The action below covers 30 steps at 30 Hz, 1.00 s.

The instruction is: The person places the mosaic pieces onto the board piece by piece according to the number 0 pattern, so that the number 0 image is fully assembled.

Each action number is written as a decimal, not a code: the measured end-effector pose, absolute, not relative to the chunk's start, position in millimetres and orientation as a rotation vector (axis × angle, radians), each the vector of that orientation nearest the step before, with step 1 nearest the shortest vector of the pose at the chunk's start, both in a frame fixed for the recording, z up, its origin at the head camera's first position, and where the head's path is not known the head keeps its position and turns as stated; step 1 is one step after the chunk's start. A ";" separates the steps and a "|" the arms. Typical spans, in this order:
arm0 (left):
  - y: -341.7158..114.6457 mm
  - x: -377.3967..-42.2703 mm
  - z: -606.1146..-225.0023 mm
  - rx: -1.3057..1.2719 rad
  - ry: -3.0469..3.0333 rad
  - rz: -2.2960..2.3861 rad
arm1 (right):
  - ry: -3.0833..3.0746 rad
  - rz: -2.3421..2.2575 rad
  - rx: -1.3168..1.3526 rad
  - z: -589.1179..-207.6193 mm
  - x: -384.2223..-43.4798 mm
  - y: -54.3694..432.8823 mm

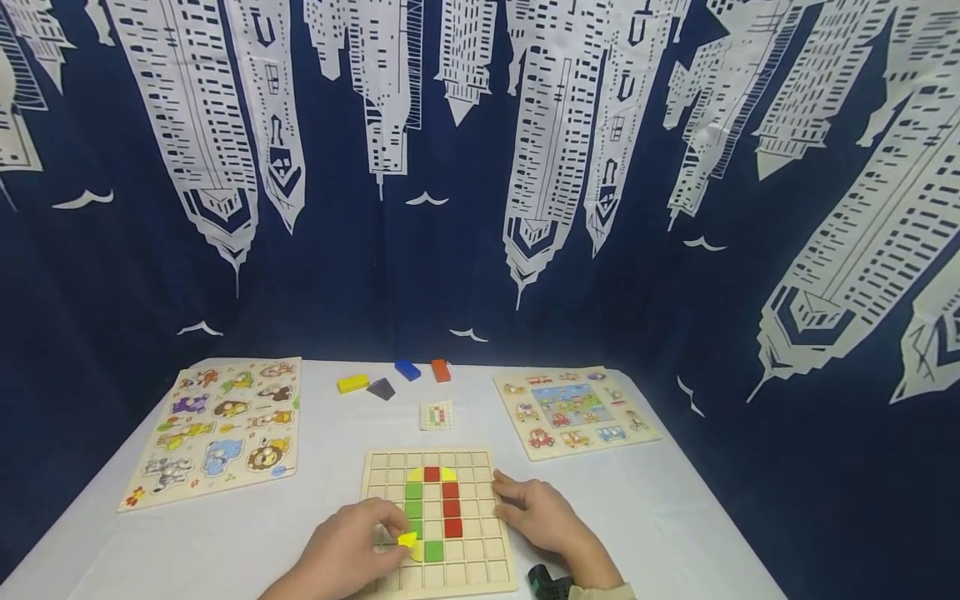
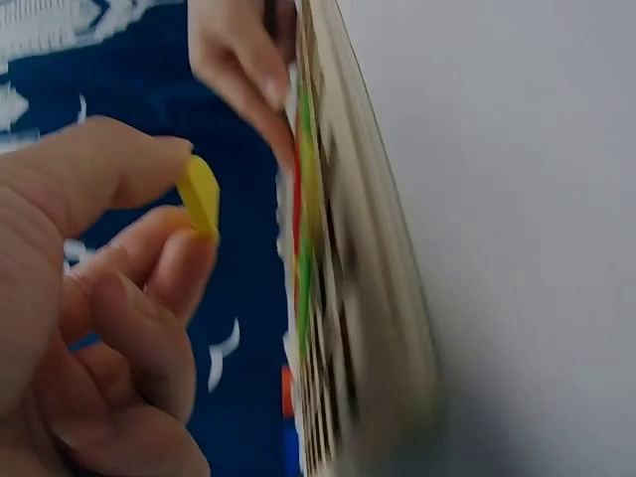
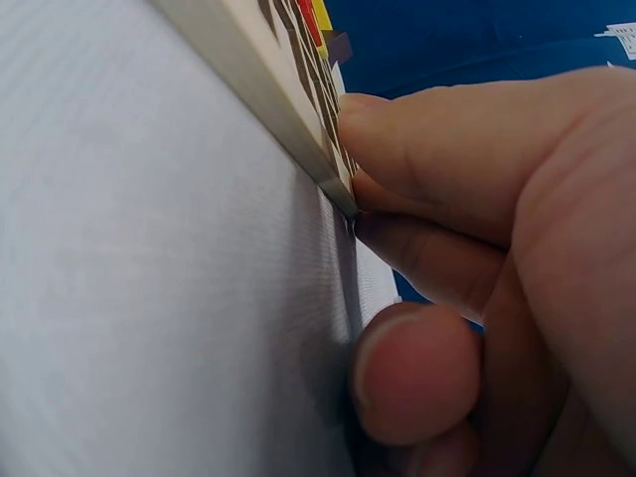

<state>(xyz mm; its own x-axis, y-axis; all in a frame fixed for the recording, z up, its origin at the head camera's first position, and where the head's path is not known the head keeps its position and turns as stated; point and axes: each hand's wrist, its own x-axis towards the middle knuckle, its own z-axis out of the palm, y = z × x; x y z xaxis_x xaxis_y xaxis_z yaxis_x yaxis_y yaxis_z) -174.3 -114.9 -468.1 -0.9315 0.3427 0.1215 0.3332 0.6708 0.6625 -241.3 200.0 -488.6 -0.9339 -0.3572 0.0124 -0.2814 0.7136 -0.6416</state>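
My left hand (image 1: 351, 542) pinches a small yellow tile (image 2: 203, 194) between thumb and fingertips, just over the lower left part of the wooden grid board (image 1: 480, 575). On the board, green tiles (image 1: 414, 508) run down the left and red tiles (image 1: 452, 508) down the right, with yellow curved tiles (image 1: 448, 474) at the top corners. Another yellow tile (image 1: 417, 552) lies beneath my left fingertips, beside a lone green tile (image 1: 433, 551). At the board's right edge, my right hand (image 1: 542, 512) grips the rim with its fingertips (image 3: 363, 124).
A small pattern card (image 1: 437, 416) lies behind the board. Beyond it are yellow (image 1: 353, 383), dark grey (image 1: 382, 389), blue (image 1: 407, 370) and red (image 1: 440, 371) blocks. An animal puzzle (image 1: 225, 417) stands left, a vehicle puzzle (image 1: 573, 412) right. Behind hangs a navy curtain (image 1: 360, 275).
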 end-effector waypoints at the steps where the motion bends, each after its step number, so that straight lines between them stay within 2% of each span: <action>1: -105.8 -173.7 -466.6 0.602 2.855 1.100 | 2.803 -1.018 -0.524 -488.3 -241.2 200.7; 10: -55.4 -178.1 -475.5 0.764 2.972 0.887 | 2.800 -1.015 -0.518 -487.5 -237.0 200.5; 22: -49.3 -181.0 -484.8 0.915 2.988 0.812 | 2.805 -1.005 -0.529 -486.3 -233.3 199.4; 30: -52.1 -185.5 -488.2 0.893 2.969 0.897 | 2.793 -1.009 -0.551 -485.1 -233.2 201.3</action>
